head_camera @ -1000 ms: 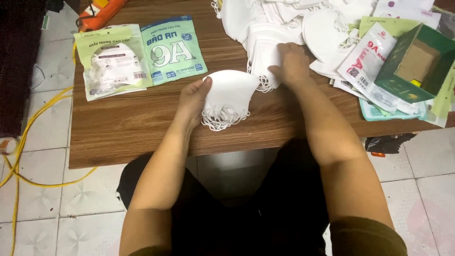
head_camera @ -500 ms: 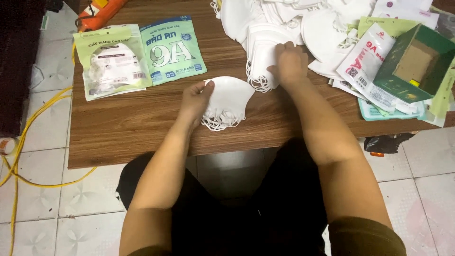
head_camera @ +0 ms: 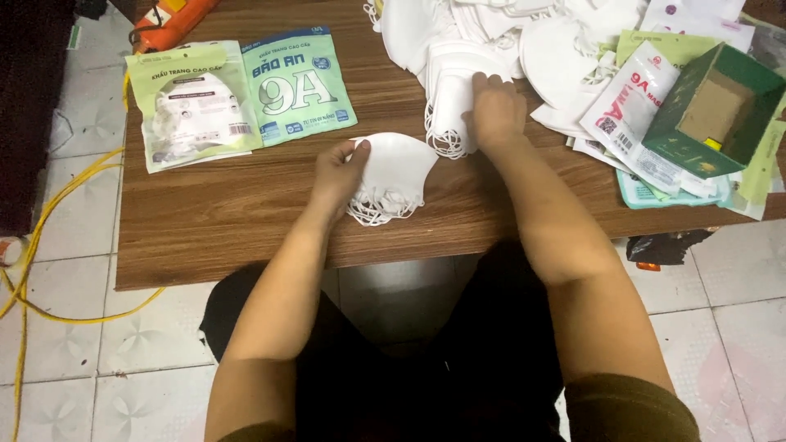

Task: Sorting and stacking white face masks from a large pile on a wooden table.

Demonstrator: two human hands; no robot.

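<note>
Pinching a small stack of folded white masks (head_camera: 395,173) near the tabletop's (head_camera: 213,221) front edge to keep it squared, the left hand (head_camera: 337,176) holds firm while the right hand (head_camera: 495,110) closes on the mask pile (head_camera: 446,78) (loops dangling) toward the back edge.

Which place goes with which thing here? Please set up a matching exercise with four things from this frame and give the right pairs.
Things:
1. left hand
2. right hand
3. green cardboard box
4. yellow cable

Places or states:
A. lies on the tiled floor, left of the table
B. holds a small stack of white masks near the table's front edge
C. rests on the big pile of white masks farther back
D. stands open at the table's right end, on flat packets

Pairs: 1-B, 2-C, 3-D, 4-A
</note>
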